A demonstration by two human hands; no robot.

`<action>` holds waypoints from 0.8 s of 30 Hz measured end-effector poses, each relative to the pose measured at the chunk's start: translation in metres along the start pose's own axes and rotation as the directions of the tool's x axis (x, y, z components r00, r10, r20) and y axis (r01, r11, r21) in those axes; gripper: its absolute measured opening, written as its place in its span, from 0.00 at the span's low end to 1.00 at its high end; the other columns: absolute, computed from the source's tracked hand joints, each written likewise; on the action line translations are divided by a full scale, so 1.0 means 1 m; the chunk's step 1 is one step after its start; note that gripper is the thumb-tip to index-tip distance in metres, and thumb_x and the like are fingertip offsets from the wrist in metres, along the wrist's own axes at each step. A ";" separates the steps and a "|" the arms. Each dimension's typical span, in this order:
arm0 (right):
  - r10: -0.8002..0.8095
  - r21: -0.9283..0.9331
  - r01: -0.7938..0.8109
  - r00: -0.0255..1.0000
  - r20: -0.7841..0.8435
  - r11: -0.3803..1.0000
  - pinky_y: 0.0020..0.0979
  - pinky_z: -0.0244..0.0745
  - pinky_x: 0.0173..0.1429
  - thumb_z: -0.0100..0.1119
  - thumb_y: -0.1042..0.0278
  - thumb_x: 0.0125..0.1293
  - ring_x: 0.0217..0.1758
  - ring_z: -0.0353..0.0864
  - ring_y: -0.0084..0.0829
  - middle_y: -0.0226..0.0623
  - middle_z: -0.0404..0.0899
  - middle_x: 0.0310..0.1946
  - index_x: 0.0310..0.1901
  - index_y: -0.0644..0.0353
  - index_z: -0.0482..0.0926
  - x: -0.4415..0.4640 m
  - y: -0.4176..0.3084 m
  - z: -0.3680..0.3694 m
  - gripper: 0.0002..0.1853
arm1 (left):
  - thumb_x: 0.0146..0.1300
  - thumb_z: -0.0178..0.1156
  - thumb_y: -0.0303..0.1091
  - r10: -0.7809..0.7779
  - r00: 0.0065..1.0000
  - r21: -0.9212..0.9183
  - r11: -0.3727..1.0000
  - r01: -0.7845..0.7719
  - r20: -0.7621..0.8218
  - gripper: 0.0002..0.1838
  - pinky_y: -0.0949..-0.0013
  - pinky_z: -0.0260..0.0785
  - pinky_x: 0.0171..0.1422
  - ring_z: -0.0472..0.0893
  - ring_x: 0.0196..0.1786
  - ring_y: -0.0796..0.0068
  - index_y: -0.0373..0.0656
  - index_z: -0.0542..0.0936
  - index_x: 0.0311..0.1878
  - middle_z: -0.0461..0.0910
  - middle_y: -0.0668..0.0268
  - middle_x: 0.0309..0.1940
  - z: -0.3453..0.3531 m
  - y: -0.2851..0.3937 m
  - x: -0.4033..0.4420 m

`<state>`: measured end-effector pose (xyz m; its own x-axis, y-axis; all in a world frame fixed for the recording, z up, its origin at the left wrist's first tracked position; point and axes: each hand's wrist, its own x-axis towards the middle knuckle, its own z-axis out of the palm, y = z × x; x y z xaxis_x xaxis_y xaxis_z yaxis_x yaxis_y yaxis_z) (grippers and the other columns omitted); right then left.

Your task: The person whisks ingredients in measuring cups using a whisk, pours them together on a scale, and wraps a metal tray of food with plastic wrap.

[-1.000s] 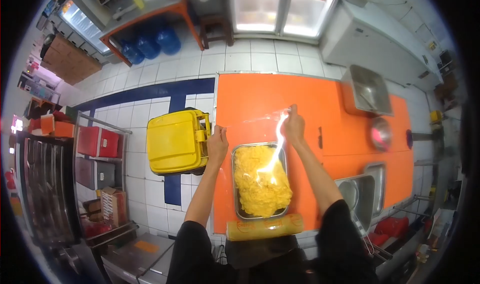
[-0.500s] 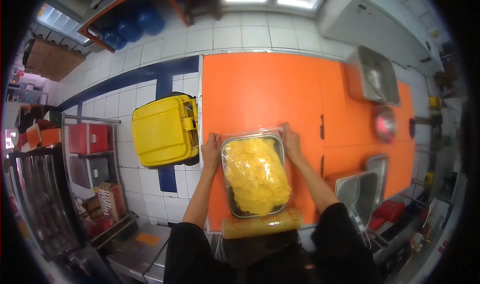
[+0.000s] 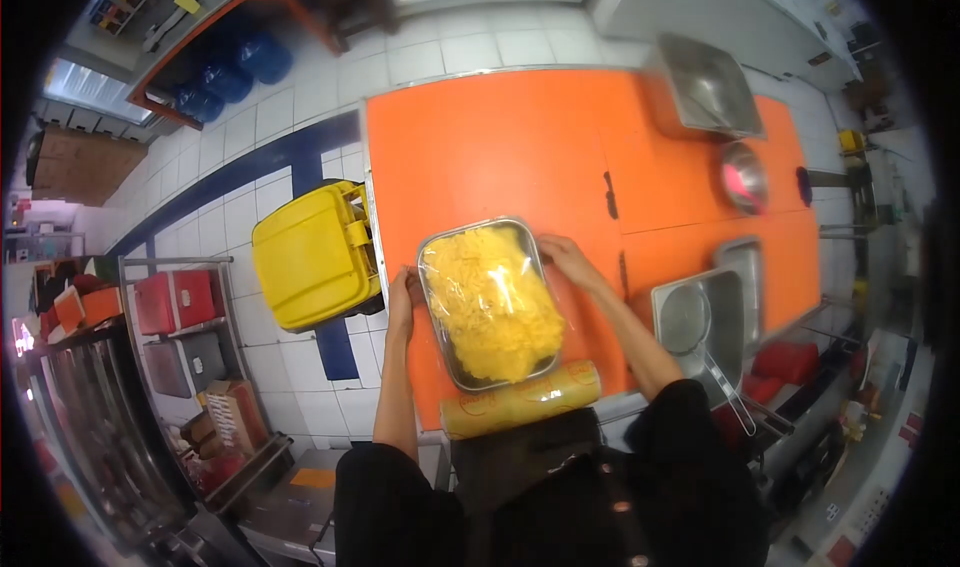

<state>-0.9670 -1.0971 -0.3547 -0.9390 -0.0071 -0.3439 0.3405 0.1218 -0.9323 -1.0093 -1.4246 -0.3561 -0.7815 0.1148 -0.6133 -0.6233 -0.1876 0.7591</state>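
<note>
A metal tray [image 3: 424,312] heaped with a soft yellow mash-like food [image 3: 490,307] sits on the orange table. Shiny clear cling film [image 3: 500,279] stretches over the food. My left hand [image 3: 401,302] is closed at the tray's left side, pinching the film's edge. At the upper right of the rim, my right hand [image 3: 565,259] is closed on the film there, its fingertips partly hidden. The roll of cling film [image 3: 520,399] lies across the near end of the tray, by the table's front edge.
On the orange table [image 3: 480,147] stand a deep steel pan [image 3: 705,87], a steel bowl [image 3: 744,179] with something pink, and another steel pan [image 3: 735,317] holding a long-handled strainer [image 3: 690,317]. A yellow lidded bin [image 3: 310,257] stands against the table's left side.
Both hands have come down from beyond the tray's far end to its sides, drawing the film over that end. The camera view has shifted, so the tray appears higher.
</note>
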 end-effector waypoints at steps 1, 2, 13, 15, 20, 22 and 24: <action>0.140 0.165 -0.143 0.990 0.025 0.976 0.27 0.74 0.43 0.45 0.60 0.77 0.37 0.76 0.22 0.33 0.81 0.35 0.47 0.68 0.81 0.001 -0.008 0.002 0.19 | 0.77 0.43 0.53 0.069 0.997 0.163 0.984 -0.074 0.037 0.24 0.72 0.65 0.39 0.72 0.29 0.81 0.43 0.80 0.39 0.77 0.73 0.29 -0.003 0.001 0.001; 0.133 0.163 -0.137 0.991 0.033 0.977 0.27 0.74 0.43 0.45 0.60 0.77 0.37 0.76 0.22 0.33 0.81 0.35 0.47 0.68 0.81 0.003 -0.010 0.006 0.19 | 0.77 0.43 0.53 0.134 0.988 0.320 0.935 -0.153 0.081 0.25 0.70 0.66 0.41 0.72 0.30 0.80 0.42 0.81 0.41 0.78 0.72 0.30 -0.003 0.007 -0.001; 0.126 -0.042 -0.132 0.984 -0.124 0.990 0.27 0.61 0.30 0.45 0.44 0.76 0.25 0.62 0.17 0.22 0.66 0.19 0.24 0.62 0.75 0.025 0.008 0.026 0.30 | 0.79 0.41 0.47 0.222 0.974 0.340 0.913 -0.227 0.056 0.25 0.70 0.62 0.40 0.66 0.34 0.80 0.35 0.77 0.38 0.71 0.71 0.28 -0.001 -0.014 0.011; 0.126 -0.011 -0.129 0.983 -0.130 0.992 0.27 0.59 0.29 0.46 0.44 0.76 0.24 0.60 0.17 0.20 0.63 0.18 0.21 0.60 0.72 0.025 0.007 0.029 0.30 | 0.79 0.41 0.47 0.306 0.948 0.396 0.863 -0.313 0.083 0.25 0.70 0.60 0.38 0.64 0.33 0.81 0.35 0.75 0.35 0.69 0.71 0.27 0.003 -0.011 0.011; 0.069 -0.012 -0.072 0.984 -0.163 0.997 0.27 0.54 0.26 0.47 0.46 0.76 0.22 0.55 0.16 0.18 0.57 0.16 0.16 0.57 0.65 0.028 0.015 0.031 0.31 | 0.78 0.42 0.46 0.331 0.942 0.488 0.815 -0.313 0.052 0.25 0.67 0.59 0.35 0.62 0.31 0.79 0.35 0.69 0.29 0.65 0.69 0.23 0.006 -0.007 0.010; 0.089 -0.029 -0.094 0.985 -0.150 0.995 0.28 0.53 0.24 0.47 0.45 0.76 0.19 0.54 0.16 0.18 0.56 0.14 0.15 0.56 0.64 0.029 0.013 0.029 0.32 | 0.78 0.41 0.46 0.325 0.944 0.505 0.805 -0.311 0.064 0.25 0.66 0.59 0.35 0.62 0.31 0.79 0.34 0.70 0.30 0.65 0.68 0.23 0.006 -0.002 0.011; 0.149 -0.028 -0.153 0.982 -0.119 0.988 0.28 0.54 0.25 0.48 0.44 0.75 0.20 0.56 0.17 0.19 0.60 0.15 0.17 0.57 0.68 0.030 0.001 0.023 0.31 | 0.78 0.41 0.46 0.330 0.941 0.519 0.791 -0.322 0.081 0.25 0.66 0.59 0.35 0.62 0.30 0.78 0.34 0.70 0.30 0.65 0.67 0.22 0.008 0.002 0.015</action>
<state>-0.9933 -1.1202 -0.3687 -0.8769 0.1295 -0.4629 0.4787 0.1495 -0.8651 -1.0225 -1.4150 -0.3621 -0.9428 0.1254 -0.3088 -0.2560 0.3211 0.9118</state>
